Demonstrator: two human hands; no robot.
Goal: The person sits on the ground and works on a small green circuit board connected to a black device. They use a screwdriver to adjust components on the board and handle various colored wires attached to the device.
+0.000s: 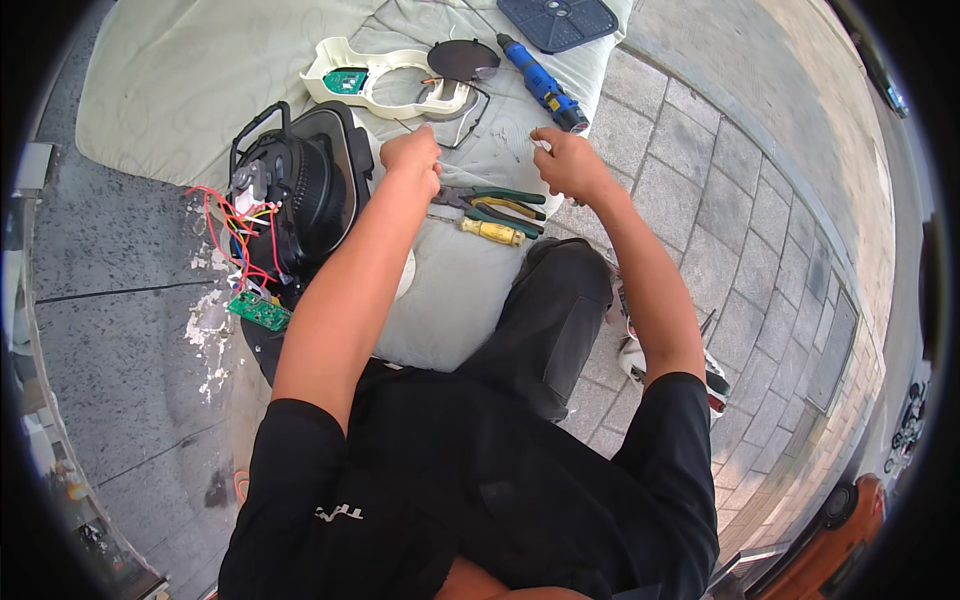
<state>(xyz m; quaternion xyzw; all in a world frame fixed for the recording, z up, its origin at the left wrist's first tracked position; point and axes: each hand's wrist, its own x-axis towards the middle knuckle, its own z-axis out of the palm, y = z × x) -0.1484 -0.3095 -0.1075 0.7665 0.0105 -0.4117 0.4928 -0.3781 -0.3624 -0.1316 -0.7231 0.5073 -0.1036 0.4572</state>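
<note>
My left hand [410, 155] is closed in the middle, above the pale padded mat [170, 90], on something thin and hard to make out. My right hand [565, 160] pinches a small white item too small to name, near the blue cylindrical power tool [542, 82]. Beyond my left hand lie a cream plastic housing [412, 108] with a green circuit board [346, 80] and a dark oval plate [460, 60]. Below my hands lie green-handled pliers [505, 196] and a yellow-handled tool [490, 231]. A black appliance [310, 185] with loose coloured wires and another board [258, 310] is left of my left arm.
A dark square plate [557, 18] lies at the mat's far edge. Paved ground [730, 220] runs along the right, with an orange vehicle [830, 550] at the lower right. Grey ground [110, 350] with white flakes is on the left. My bent leg is below my right hand.
</note>
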